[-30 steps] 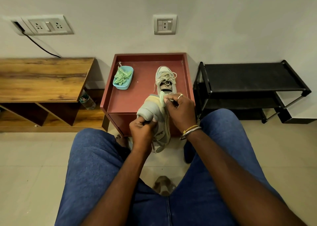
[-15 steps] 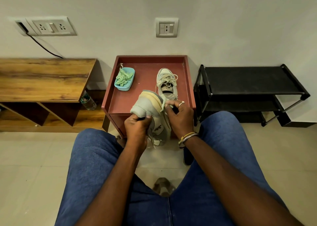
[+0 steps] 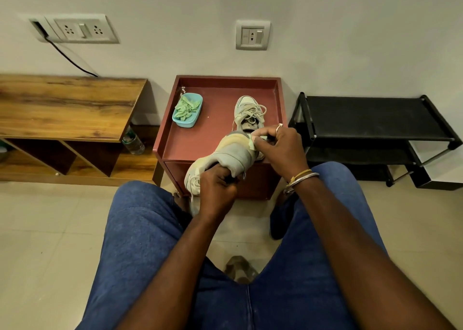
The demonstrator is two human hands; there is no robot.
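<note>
Nearest are the person's legs in blue jeans (image 3: 140, 229), knees apart over a pale tiled floor. Just beyond the knees, the left hand (image 3: 216, 189) grips a worn grey sneaker (image 3: 225, 155) by its upper, fingers curled tightly into the fabric. The sneaker is held in the air, tipped on its side over the near edge of a red side table (image 3: 213, 141), with its yellowed sole turned up and away and its toe hanging down to the near left. The right hand (image 3: 280, 146), with bangles (image 3: 302, 176) at the wrist and a ring on one finger, pinches a small pale green wipe (image 3: 255, 141) between thumb and fingertips and presses it to the sole's edge. Farther back on the table's right half, a second sneaker (image 3: 249, 113) stands upright with loose laces, partly hidden behind the right hand. Toward the far left corner sits a light blue plastic tub (image 3: 186, 121), open and holding a heap of crumpled pale green pieces (image 3: 186, 106); whether they are cloth or paper cannot be told. A wooden bench (image 3: 67, 106) stands to the left with a plastic bottle (image 3: 134, 141) on the shelf beneath, and a black shoe rack (image 3: 370, 116) stands to the right. On the far wall are two socket plates (image 3: 77, 30).
</note>
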